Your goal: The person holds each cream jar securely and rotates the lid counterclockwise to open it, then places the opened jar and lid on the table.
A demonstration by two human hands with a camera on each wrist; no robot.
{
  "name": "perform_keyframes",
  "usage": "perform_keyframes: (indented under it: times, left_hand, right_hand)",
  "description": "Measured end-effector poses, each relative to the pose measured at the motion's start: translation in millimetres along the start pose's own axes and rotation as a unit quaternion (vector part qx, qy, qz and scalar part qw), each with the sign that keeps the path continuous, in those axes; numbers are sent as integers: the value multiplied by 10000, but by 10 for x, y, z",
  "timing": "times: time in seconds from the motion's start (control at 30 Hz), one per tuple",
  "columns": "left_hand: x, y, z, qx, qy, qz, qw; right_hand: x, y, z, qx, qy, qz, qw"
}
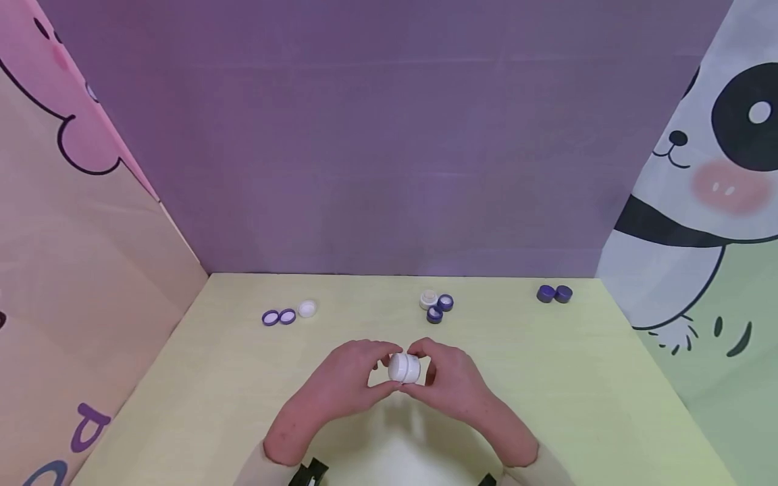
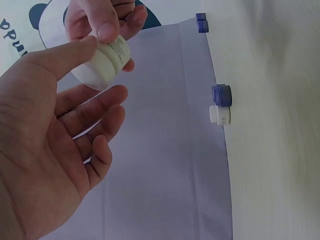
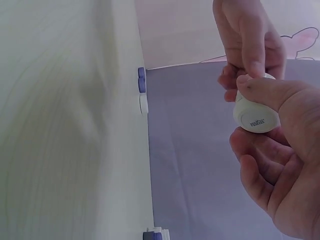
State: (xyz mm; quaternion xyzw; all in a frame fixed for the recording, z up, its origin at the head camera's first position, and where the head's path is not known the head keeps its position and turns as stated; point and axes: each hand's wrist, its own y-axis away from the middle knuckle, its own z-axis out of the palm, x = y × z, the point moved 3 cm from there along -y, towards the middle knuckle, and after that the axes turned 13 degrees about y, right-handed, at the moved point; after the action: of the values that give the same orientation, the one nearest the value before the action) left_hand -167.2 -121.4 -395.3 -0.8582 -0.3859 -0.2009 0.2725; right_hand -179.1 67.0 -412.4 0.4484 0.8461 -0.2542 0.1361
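A small white cosmetic jar (image 1: 405,368) is held on its side above the table, between both hands. My left hand (image 1: 351,378) pinches its smooth lid end with thumb and fingers. From the other side my right hand (image 1: 454,379) pinches the jar's body. Small print runs round the side of the white jar (image 2: 119,51) in the left wrist view. Stamped text marks the base of the jar (image 3: 257,119) in the right wrist view. The lid sits against the body; how tightly it is screwed on cannot be seen.
Two purple lids (image 1: 279,316) and a white lid (image 1: 307,308) lie at the back left. An uncapped white jar (image 1: 428,299) stands with two purple jars (image 1: 440,309) at the back middle. Two purple capped jars (image 1: 554,293) stand back right. A purple backdrop (image 1: 395,155) rises behind the table.
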Motion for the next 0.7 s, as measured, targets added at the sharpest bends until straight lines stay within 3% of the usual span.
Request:
perform_keyframes:
  times: [0.17, 0.4, 0.7]
  left_hand:
    - [-26, -5, -21, -11, -39, -127, 9999]
    - [-81, 23, -45, 133, 255, -194, 9994]
    - [-168, 85, -150, 206, 680, -684, 9951]
  right_hand:
    - [-19, 5, -4, 81, 152, -53, 9998]
    - [-7, 3, -34, 72, 169, 41, 9998]
    - [2, -4, -47, 111, 100, 110, 9998]
